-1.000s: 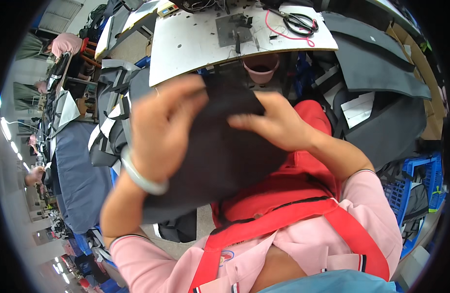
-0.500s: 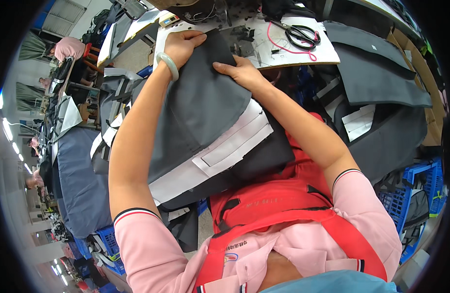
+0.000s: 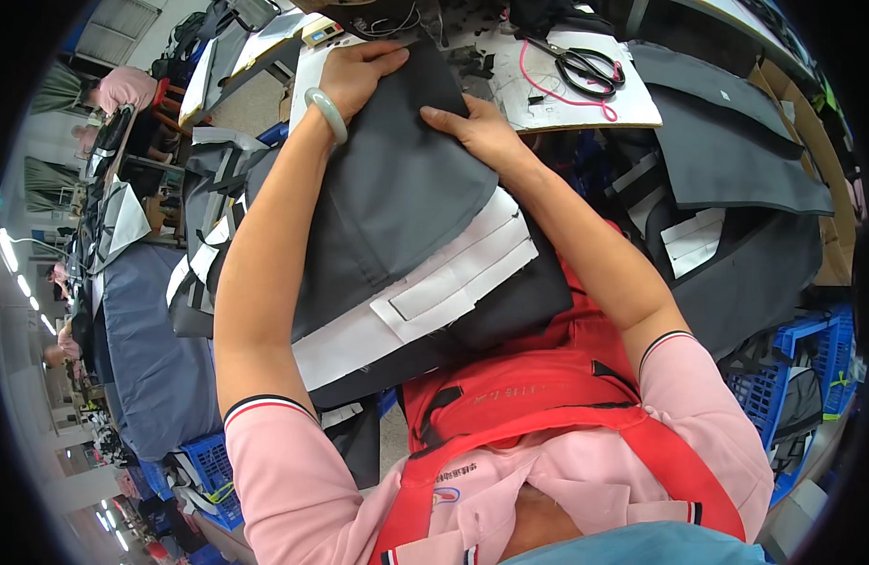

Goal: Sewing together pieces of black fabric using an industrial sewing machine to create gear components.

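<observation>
A dark grey cloth panel (image 3: pixel 387 188) lies over my lap and reaches up onto the worktable. Its far corner is pinched between the thumb and fingers of my left hand (image 3: pixel 357 80), close to a dark machine (image 3: pixel 359 19) that the upper edge cuts off. On the panel's right edge my right hand (image 3: pixel 486 137) is closed, thumb on top and fingers hidden underneath. Along the near side of the panel runs a stitched white strip (image 3: pixel 345 353) with a small rectangular patch. More black cloth (image 3: pixel 538 306) hangs below it.
Black-handled scissors (image 3: pixel 590 73) and a pink cord (image 3: pixel 557 97) lie on the white tabletop (image 3: pixel 632 111) at right. Large dark cloth pieces (image 3: pixel 736 141) are stacked beyond, next to a cardboard box (image 3: pixel 835 226). Blue crates (image 3: pixel 759 386) stand at the lower right. Co-workers sit far left.
Both hands have moved slightly away from me, carrying the panel's far corner closer to the machine. Each keeps its hold on the cloth.
</observation>
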Tool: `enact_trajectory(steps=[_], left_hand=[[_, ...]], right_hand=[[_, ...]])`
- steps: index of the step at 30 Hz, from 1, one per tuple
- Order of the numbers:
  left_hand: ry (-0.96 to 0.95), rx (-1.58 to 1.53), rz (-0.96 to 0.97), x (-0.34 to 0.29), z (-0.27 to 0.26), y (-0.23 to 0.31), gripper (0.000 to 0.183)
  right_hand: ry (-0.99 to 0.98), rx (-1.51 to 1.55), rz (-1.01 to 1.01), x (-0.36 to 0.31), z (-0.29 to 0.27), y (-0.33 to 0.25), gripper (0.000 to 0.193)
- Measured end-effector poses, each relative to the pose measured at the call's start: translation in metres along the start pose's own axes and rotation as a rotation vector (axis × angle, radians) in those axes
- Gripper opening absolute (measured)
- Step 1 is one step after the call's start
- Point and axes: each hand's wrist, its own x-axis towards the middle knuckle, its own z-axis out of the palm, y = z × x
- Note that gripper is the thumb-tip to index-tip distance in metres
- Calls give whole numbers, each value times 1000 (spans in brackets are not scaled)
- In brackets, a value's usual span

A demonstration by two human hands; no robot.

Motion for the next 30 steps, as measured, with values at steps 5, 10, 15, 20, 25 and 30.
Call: enact_trajectory(steps=[5,10,15,20,25,30], left_hand=[[7,10,-33,-7,-1,-3,30],[-2,111,33,7,1,0,32],[-113,71,-35,-23,7,11,35],[-393,136,74,-167,0,39,41],[-698,85,-298,-274,-33,58,36],[-623,109,-228,-335,-1,2,43]], right_hand=[[-26,-4,-5,-2,-1,6,34],[14,-83,3,7,-6,2,42],[-82,-122,23,-24,-15,-12,41],[-186,-228,46,-160,-87,-26,39],[84,-334,-18,-266,-172,-49,43],[125,-623,225,-244,-223,-59,50]])
